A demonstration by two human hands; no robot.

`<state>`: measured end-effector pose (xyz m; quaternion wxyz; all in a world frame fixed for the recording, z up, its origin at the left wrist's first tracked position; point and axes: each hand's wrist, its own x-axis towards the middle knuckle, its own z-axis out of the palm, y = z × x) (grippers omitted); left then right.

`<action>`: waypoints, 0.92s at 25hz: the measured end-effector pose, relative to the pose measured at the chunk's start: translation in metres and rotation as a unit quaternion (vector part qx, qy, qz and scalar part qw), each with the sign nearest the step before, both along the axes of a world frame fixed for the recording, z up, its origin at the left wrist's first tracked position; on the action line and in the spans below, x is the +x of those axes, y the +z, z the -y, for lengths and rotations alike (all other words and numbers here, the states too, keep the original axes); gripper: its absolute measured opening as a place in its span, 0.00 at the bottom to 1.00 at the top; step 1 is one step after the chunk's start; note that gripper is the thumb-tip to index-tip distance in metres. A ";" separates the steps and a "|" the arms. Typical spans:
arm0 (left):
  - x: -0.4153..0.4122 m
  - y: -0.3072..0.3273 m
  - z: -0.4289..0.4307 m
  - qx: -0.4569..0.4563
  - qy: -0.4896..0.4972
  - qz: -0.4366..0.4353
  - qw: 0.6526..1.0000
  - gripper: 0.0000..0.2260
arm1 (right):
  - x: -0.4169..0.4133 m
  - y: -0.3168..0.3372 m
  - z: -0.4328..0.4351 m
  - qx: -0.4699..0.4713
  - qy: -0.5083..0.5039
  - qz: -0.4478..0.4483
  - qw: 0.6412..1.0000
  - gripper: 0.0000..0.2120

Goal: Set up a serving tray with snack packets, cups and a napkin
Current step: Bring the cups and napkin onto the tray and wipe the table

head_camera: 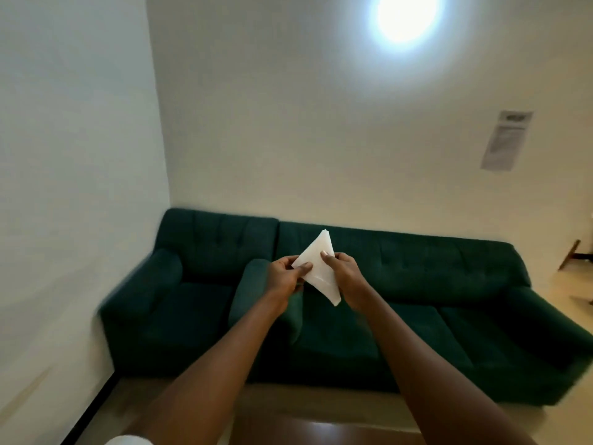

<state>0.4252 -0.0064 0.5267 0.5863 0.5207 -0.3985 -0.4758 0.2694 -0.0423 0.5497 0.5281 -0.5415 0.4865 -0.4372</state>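
Note:
A white napkin [319, 266], folded into a long triangle, is held up in front of me at arm's length. My left hand [284, 274] pinches its left corner between thumb and fingers. My right hand [343, 273] grips its right edge, thumb on the front face. One tip of the napkin points up and the other points down to the right. Tray, snack packets and cups are out of view.
A dark green sofa [401, 303] with an armchair section [179, 303] stands against the pale wall ahead. A brown table edge [321, 431] shows at the bottom, with a white object [128, 440] at its left. A paper notice [505, 139] hangs on the wall.

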 end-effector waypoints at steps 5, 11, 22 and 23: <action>-0.118 0.071 -0.011 -0.031 -0.033 0.031 0.998 0.16 | -0.151 0.066 -0.041 -0.097 -0.025 0.005 0.995 0.17; -0.228 0.151 -0.020 -0.063 -0.141 0.057 0.986 0.23 | -0.288 0.144 -0.063 -0.171 -0.030 -0.001 0.985 0.15; -0.279 0.106 0.039 -0.020 -0.144 0.074 0.987 0.19 | -0.333 0.083 -0.005 -0.086 -0.037 0.024 0.995 0.22; -0.281 0.095 0.047 -0.005 -0.152 0.076 0.986 0.20 | -0.333 0.071 0.004 -0.083 -0.048 0.026 0.995 0.21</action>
